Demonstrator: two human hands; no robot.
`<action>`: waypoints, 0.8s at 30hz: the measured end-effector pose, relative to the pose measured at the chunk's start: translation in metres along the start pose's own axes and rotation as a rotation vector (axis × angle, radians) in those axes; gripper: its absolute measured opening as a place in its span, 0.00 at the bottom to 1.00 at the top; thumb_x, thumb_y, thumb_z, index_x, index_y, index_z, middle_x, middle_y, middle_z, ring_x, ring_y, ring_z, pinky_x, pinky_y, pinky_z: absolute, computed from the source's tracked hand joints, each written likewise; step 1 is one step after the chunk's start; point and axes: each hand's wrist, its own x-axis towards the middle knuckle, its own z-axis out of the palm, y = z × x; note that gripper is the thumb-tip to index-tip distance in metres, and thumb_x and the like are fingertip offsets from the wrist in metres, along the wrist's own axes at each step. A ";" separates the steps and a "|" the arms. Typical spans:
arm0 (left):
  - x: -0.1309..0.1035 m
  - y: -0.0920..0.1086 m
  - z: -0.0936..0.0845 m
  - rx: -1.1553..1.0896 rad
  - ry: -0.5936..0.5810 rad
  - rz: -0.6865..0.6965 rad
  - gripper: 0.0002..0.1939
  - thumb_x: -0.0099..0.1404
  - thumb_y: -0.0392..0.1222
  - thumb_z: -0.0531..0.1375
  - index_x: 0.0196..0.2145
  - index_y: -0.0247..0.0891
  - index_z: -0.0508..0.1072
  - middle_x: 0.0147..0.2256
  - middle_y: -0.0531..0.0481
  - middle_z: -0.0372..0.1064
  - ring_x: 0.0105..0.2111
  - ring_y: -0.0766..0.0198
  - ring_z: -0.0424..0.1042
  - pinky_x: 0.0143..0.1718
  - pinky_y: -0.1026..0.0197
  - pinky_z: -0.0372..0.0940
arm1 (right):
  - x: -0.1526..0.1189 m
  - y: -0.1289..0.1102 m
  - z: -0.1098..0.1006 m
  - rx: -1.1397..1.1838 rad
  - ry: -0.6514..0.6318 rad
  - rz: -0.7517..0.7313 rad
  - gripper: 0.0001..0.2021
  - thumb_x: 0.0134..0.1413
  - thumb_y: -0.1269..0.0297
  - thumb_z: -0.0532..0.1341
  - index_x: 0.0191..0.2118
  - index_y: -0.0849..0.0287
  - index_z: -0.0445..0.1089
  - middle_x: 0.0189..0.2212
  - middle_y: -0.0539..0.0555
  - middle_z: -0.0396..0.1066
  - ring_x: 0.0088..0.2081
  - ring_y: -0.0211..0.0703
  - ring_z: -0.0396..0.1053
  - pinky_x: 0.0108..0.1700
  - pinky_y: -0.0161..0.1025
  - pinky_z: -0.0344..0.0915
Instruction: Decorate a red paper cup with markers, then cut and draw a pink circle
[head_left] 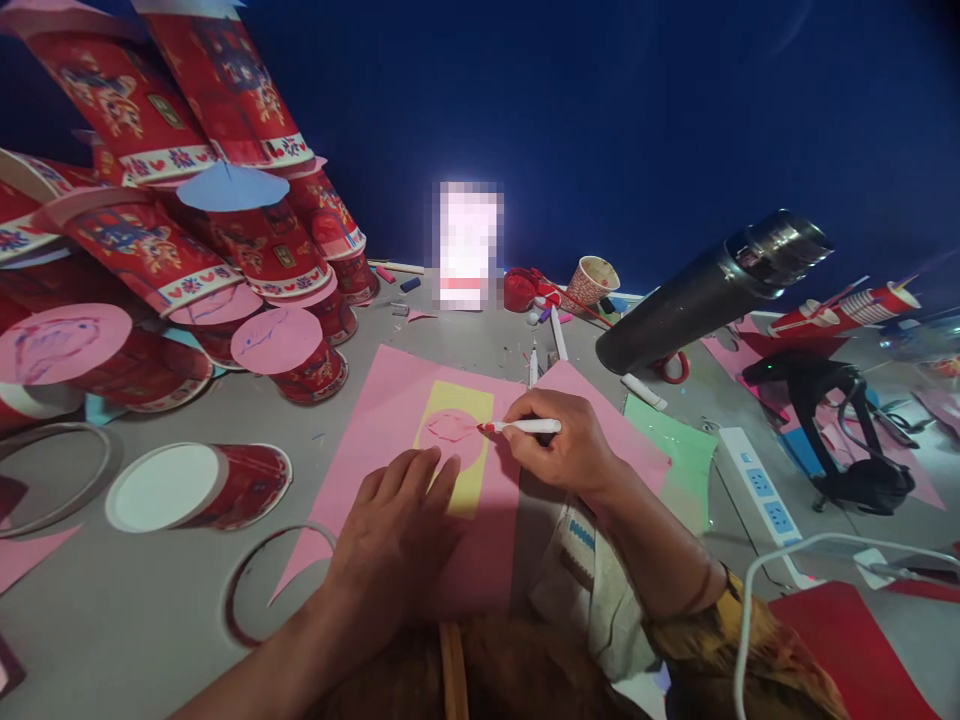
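Note:
My right hand (562, 435) is closed around a white marker (536, 426), its red tip at the right edge of a small pink paper disc (457, 455). A red outline is drawn on that disc. Under the disc lies a yellow paper rectangle (472, 400), which rests on a large pink sheet (375, 420). My left hand (401, 515) lies flat with fingers stretched, the fingertips touching the lower edge of the disc. Another pink sheet (622, 420) is partly beneath my right wrist.
Stacked red paper cups (262, 245) with paper discs rise at the left, and one cup (251, 485) lies nearer. A dark thermos (705, 295), green sheet (671, 450), power strip (761, 490) and black stand (847, 430) are at the right. A bright blurred rectangle (469, 240) stands behind.

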 end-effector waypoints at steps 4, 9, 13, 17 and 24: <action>0.000 0.001 0.000 -0.006 -0.027 -0.013 0.24 0.65 0.36 0.66 0.58 0.36 0.74 0.54 0.34 0.76 0.55 0.42 0.73 0.50 0.45 0.71 | 0.000 0.000 0.003 0.004 -0.040 -0.020 0.05 0.60 0.66 0.62 0.32 0.55 0.73 0.26 0.50 0.78 0.27 0.39 0.71 0.33 0.36 0.61; 0.000 -0.001 0.000 -0.002 -0.042 -0.005 0.24 0.65 0.36 0.65 0.59 0.36 0.74 0.56 0.34 0.76 0.55 0.42 0.73 0.50 0.44 0.71 | 0.001 0.002 0.000 -0.027 0.019 0.036 0.04 0.58 0.66 0.63 0.31 0.55 0.72 0.24 0.48 0.76 0.24 0.37 0.67 0.30 0.36 0.58; -0.002 -0.002 0.000 0.008 -0.044 0.008 0.24 0.66 0.36 0.65 0.60 0.37 0.73 0.56 0.35 0.76 0.56 0.43 0.73 0.51 0.45 0.71 | 0.001 0.000 0.002 0.014 -0.009 -0.002 0.04 0.59 0.67 0.63 0.31 0.55 0.72 0.26 0.49 0.78 0.26 0.38 0.70 0.31 0.36 0.61; -0.002 -0.002 0.001 0.009 -0.034 0.002 0.24 0.66 0.37 0.65 0.59 0.37 0.73 0.56 0.35 0.76 0.56 0.43 0.73 0.50 0.46 0.71 | 0.000 0.001 0.003 -0.014 -0.015 0.004 0.04 0.57 0.67 0.63 0.31 0.55 0.72 0.25 0.49 0.77 0.25 0.38 0.70 0.31 0.36 0.60; -0.001 -0.001 0.001 -0.003 -0.027 -0.015 0.25 0.65 0.37 0.66 0.59 0.39 0.73 0.55 0.36 0.76 0.57 0.44 0.73 0.51 0.47 0.70 | 0.001 0.000 0.003 -0.001 0.002 -0.001 0.05 0.60 0.66 0.62 0.31 0.55 0.72 0.25 0.49 0.77 0.26 0.38 0.70 0.32 0.36 0.61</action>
